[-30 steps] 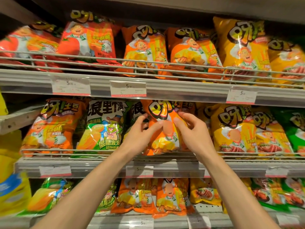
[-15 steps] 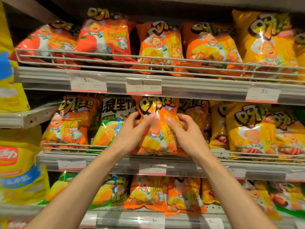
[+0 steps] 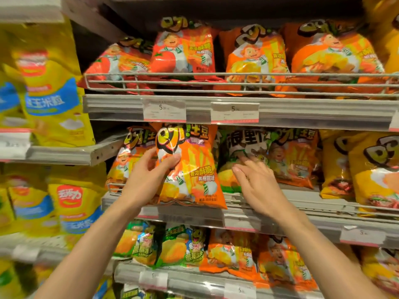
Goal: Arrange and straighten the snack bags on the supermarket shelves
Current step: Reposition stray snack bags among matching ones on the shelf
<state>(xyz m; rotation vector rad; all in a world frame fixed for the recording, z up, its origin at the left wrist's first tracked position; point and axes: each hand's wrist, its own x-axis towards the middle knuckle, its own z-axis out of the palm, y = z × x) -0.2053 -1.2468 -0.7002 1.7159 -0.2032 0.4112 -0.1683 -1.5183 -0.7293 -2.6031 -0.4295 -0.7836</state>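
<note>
My left hand [image 3: 149, 175] alone now grips the orange snack bag [image 3: 190, 167], thumb across its front, held at frame centre before the middle shelf rail [image 3: 280, 199]. My right hand [image 3: 257, 182] has let go and lies flat-fingered on the green bag [image 3: 235, 147] beside it. The orange bag has shifted left, so its slot is probably next.

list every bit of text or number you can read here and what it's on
"呀!土豆", "香浓酥脆", "吮指回味": orange bag gripped by left hand
"浪里个浪", partly hidden: green bag behind right hand
"5.00": left price tag
"5": next price tag
"玉米粒": yellow bag
Tags' fine print: unreadable
</note>
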